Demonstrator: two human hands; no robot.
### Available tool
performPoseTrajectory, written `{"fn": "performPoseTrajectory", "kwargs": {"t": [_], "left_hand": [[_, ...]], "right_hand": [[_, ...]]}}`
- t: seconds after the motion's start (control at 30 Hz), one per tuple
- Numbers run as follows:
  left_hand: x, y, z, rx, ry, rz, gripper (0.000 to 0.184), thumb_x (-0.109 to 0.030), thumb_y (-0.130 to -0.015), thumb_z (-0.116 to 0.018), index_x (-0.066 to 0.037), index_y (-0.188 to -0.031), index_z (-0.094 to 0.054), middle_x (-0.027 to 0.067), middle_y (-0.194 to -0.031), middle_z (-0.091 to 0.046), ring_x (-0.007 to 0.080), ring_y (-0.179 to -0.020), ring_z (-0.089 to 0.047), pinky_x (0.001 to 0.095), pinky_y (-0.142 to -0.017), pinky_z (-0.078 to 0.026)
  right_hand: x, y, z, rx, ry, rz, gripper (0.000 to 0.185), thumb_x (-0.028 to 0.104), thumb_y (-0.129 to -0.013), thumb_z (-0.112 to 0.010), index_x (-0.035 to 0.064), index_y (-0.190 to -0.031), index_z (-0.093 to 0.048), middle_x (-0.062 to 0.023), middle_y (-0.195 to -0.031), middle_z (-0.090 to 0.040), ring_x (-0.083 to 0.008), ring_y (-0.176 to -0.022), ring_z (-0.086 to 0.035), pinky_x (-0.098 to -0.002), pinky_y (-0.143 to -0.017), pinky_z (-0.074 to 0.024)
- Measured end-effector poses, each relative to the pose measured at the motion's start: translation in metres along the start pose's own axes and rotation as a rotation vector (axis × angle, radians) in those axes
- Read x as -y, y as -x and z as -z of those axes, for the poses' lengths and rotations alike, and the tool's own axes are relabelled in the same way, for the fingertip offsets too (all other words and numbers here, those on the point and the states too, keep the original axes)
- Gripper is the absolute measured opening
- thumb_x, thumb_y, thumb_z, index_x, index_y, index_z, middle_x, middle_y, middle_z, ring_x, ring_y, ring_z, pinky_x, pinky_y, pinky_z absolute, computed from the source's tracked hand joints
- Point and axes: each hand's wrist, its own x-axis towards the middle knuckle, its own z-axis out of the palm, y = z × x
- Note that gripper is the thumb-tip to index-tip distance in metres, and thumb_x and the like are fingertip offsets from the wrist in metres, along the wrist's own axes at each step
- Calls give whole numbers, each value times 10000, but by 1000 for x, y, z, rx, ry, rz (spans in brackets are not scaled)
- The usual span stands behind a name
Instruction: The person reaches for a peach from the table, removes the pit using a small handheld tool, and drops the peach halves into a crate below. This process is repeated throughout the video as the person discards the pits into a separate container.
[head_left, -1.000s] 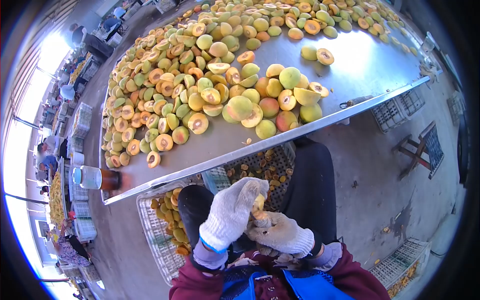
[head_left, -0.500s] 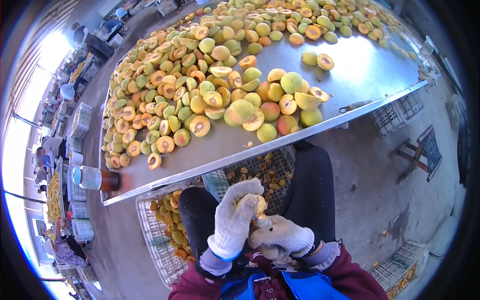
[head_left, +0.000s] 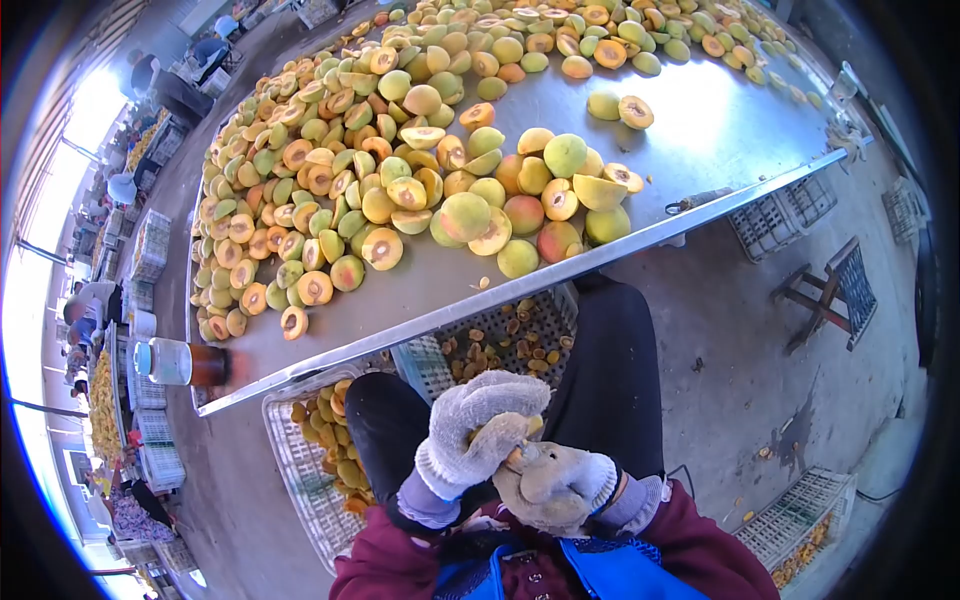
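My left hand (head_left: 485, 430), in a pale knitted work glove, is closed around a yellow peach half (head_left: 535, 424); only a sliver of the fruit shows past the fingers. Pressed up against it from the right is my gloved right hand (head_left: 556, 485), its fingers curled. Something small sticks out at the right thumb, but the glove hides most of it. Both hands are above my lap, in front of the metal table. A large heap of halved peaches (head_left: 410, 192) lies on that table (head_left: 420, 280), many with the brown stone showing in the cut face.
Between my knees, a crate (head_left: 425, 368) holds small brown pieces. Left of my leg stands a white crate (head_left: 300, 480) of peach halves. A jar of brown liquid (head_left: 185, 362) is at the table's left corner. A folding stool (head_left: 835, 295) and another crate (head_left: 800, 525) stand to the right.
My left fingers have folded further over the peach half, covering more of it. The right hand has turned and moved closer against the left. The whole view has shifted slightly.
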Motion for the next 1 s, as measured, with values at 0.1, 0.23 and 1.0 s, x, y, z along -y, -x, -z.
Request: {"fn": "performPoseTrajectory", "kwargs": {"t": [0.1,0.23,1.0], "left_hand": [[-9,7,-11,-60,186,93,514,-464,-936,-547,38,-955,-656,158,-902,-693,261,-730,-670,340,-645,-540],[-12,4,-20,-258,503,528,517,-465,-941,-540,37,-1043,-606,173,-913,-680,252,-720,-670,348,-646,-556],[9,15,45,-670,342,401,398,-419,-983,-484,-41,-1021,-603,80,-831,-658,168,-589,-647,213,-412,-472]], "right_hand": [[-2,3,4,9,23,16,247,213,-823,-680,1,-924,-604,-68,-814,-611,-137,-711,-582,-245,-666,-486],[4,0,5,27,-19,-19,262,251,-835,-669,2,-877,-598,-52,-750,-599,-108,-596,-548,-227,-555,-457],[20,-1,13,-89,82,46,229,230,-844,-661,8,-833,-605,-51,-729,-572,-103,-589,-522,-214,-540,-434]]}}
